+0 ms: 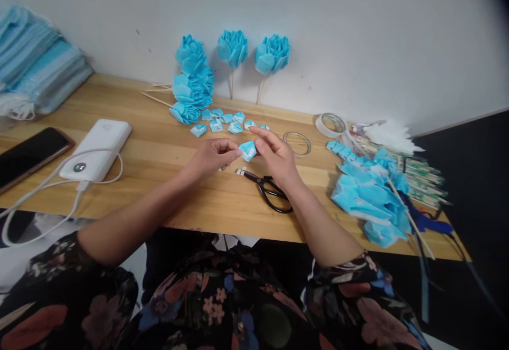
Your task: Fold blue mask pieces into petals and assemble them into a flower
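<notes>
A small folded blue petal (247, 151) is held up over the table between my two hands. My left hand (214, 156) pinches its left edge with thumb and fingertips. On the other side, my right hand (275, 156) grips it between thumb and forefinger. Just beyond lie several similar folded petals (216, 124), blue with white patches. Black-handled scissors (260, 181) rest below the petal, partly covered by my right hand and wrist. A thin tape ring (297, 143) lies to the right of that hand.
Blue flowers on sticks (233, 49) lean against the wall; more flowers (191, 87) lie beside them. A white power bank (96, 150), a phone (34, 156) and packed blue masks (40, 61) are left. Blue sheets (368, 196), a tape roll (331, 124) and a blue glue gun (427, 221) occupy the right.
</notes>
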`<state>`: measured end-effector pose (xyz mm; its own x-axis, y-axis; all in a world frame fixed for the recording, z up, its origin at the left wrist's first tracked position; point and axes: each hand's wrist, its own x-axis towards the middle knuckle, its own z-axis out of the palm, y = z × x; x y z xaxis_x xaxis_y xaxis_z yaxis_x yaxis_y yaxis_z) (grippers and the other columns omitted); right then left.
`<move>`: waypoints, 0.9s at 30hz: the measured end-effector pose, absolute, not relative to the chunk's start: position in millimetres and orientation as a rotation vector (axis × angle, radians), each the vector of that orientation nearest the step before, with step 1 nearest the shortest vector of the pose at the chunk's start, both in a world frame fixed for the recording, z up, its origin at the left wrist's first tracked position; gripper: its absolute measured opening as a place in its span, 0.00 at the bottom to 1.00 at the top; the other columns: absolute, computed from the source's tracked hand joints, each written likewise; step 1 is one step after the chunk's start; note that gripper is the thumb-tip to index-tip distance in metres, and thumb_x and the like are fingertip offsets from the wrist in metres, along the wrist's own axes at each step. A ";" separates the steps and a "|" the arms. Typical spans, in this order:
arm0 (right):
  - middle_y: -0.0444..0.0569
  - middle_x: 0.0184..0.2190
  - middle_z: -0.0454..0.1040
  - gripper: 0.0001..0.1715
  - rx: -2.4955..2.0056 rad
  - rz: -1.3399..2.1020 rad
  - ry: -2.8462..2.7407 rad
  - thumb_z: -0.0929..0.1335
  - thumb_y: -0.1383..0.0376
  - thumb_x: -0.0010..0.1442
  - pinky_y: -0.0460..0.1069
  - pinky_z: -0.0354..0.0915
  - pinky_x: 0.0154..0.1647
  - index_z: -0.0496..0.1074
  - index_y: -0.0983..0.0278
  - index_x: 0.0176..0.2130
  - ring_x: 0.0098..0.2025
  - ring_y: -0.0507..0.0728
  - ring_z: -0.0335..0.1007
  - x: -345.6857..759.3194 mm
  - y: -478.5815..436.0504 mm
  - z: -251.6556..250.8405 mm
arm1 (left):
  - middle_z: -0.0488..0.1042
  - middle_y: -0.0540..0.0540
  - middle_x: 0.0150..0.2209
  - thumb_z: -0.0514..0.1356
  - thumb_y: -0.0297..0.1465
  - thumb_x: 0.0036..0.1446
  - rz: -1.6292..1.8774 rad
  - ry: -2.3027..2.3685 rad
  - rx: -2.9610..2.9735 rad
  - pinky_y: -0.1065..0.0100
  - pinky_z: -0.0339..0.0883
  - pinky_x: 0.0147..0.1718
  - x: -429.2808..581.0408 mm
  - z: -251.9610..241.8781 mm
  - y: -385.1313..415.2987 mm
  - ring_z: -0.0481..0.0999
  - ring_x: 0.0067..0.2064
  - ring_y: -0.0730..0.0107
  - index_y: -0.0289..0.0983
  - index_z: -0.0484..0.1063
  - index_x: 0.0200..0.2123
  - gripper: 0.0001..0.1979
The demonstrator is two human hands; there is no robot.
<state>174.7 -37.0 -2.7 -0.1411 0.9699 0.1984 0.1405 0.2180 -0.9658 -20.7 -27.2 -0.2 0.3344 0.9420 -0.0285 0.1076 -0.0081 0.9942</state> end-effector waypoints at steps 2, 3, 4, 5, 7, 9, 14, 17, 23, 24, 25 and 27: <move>0.44 0.33 0.73 0.25 -1.091 1.088 -1.556 0.70 0.50 0.62 0.52 0.70 0.41 0.74 0.55 0.56 0.35 0.54 0.69 173.7 -37.4 -3.1 | 0.65 0.54 0.17 0.66 0.35 0.52 0.877 1.033 1.443 0.72 0.54 0.21 -20.0 -1.3 -27.2 0.61 0.20 0.78 0.37 0.74 0.27 0.09; 0.44 0.34 0.74 0.26 -1.083 1.095 -1.586 0.71 0.51 0.61 0.52 0.70 0.40 0.74 0.55 0.56 0.36 0.54 0.69 172.8 -37.9 -3.1 | 0.65 0.54 0.17 0.66 0.35 0.52 0.874 1.028 1.459 0.72 0.53 0.21 -19.2 -2.1 -27.6 0.61 0.20 0.78 0.36 0.74 0.27 0.08; 0.44 0.36 0.74 0.27 -1.080 1.093 -1.611 0.72 0.52 0.59 0.51 0.69 0.40 0.73 0.55 0.57 0.36 0.54 0.68 171.8 -38.6 -3.0 | 0.66 0.54 0.18 0.66 0.35 0.52 0.879 1.023 1.481 0.72 0.53 0.22 -18.3 -3.0 -28.2 0.61 0.21 0.78 0.36 0.74 0.28 0.08; 0.44 0.36 0.74 0.28 -1.080 1.083 -1.626 0.73 0.54 0.58 0.51 0.68 0.39 0.73 0.55 0.57 0.35 0.54 0.68 170.9 -39.4 -2.7 | 0.68 0.53 0.20 0.66 0.35 0.52 0.890 1.019 1.508 0.72 0.53 0.22 -17.3 -3.9 -29.1 0.62 0.22 0.78 0.36 0.75 0.27 0.08; 0.44 0.36 0.74 0.27 -1.090 1.071 -1.635 0.73 0.55 0.58 0.51 0.67 0.37 0.73 0.56 0.57 0.34 0.53 0.66 170.0 -40.9 -1.7 | 0.71 0.52 0.23 0.65 0.35 0.52 0.918 1.024 1.572 0.72 0.55 0.24 -15.5 -5.4 -31.4 0.64 0.24 0.78 0.36 0.75 0.26 0.09; 0.44 0.34 0.74 0.25 -1.100 1.072 -1.617 0.71 0.55 0.61 0.51 0.67 0.37 0.74 0.57 0.56 0.33 0.53 0.66 170.9 -41.7 -0.3 | 0.72 0.51 0.24 0.65 0.36 0.52 0.939 1.038 1.631 0.71 0.55 0.25 -14.6 -5.2 -33.7 0.65 0.25 0.77 0.35 0.74 0.25 0.10; 0.45 0.36 0.76 0.23 -1.069 1.134 -1.488 0.66 0.49 0.67 0.53 0.71 0.45 0.75 0.55 0.55 0.37 0.54 0.71 176.2 -41.7 3.2 | 0.68 0.53 0.21 0.65 0.37 0.52 1.010 1.037 1.556 0.71 0.54 0.23 -17.1 2.9 -34.6 0.62 0.23 0.78 0.36 0.73 0.26 0.10; 0.45 0.36 0.75 0.25 -1.078 1.172 -1.480 0.68 0.48 0.64 0.55 0.72 0.48 0.74 0.54 0.56 0.39 0.55 0.73 175.5 -41.7 3.8 | 0.65 0.54 0.19 0.66 0.38 0.53 1.059 1.022 1.448 0.71 0.54 0.23 -19.7 7.6 -32.9 0.61 0.22 0.78 0.37 0.72 0.26 0.11; 0.45 0.36 0.75 0.29 -1.058 1.171 -1.532 0.72 0.55 0.58 0.55 0.71 0.46 0.72 0.56 0.58 0.39 0.56 0.70 170.5 -40.8 0.2 | 0.66 0.53 0.19 0.67 0.37 0.52 1.081 0.983 1.390 0.72 0.57 0.24 -20.8 7.9 -31.8 0.63 0.22 0.78 0.37 0.72 0.25 0.11; 0.45 0.35 0.74 0.29 -1.062 1.158 -1.536 0.72 0.57 0.58 0.54 0.71 0.45 0.72 0.56 0.58 0.38 0.55 0.70 170.5 -40.6 -0.1 | 0.67 0.53 0.19 0.67 0.37 0.53 1.071 0.977 1.392 0.72 0.58 0.24 -20.8 7.3 -31.6 0.64 0.22 0.78 0.37 0.72 0.24 0.12; 0.44 0.34 0.73 0.28 -1.065 1.144 -1.538 0.71 0.58 0.58 0.54 0.70 0.45 0.72 0.57 0.58 0.37 0.55 0.69 170.8 -40.3 -0.2 | 0.67 0.52 0.20 0.66 0.37 0.54 1.065 0.971 1.390 0.72 0.59 0.25 -20.8 6.6 -31.2 0.65 0.23 0.77 0.37 0.72 0.24 0.13; 0.43 0.32 0.72 0.28 -1.069 1.122 -1.535 0.70 0.59 0.58 0.54 0.70 0.44 0.72 0.57 0.57 0.36 0.54 0.68 171.6 -40.0 0.4 | 0.68 0.51 0.22 0.64 0.39 0.58 1.085 0.940 1.357 0.72 0.62 0.26 -21.2 5.3 -29.9 0.66 0.23 0.77 0.36 0.72 0.23 0.15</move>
<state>171.6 -40.0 0.4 -0.1952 0.9642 0.1798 0.1214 0.2056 -0.9711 -21.2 -29.9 5.3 0.2638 0.9605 0.0881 -0.0490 -0.0779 0.9958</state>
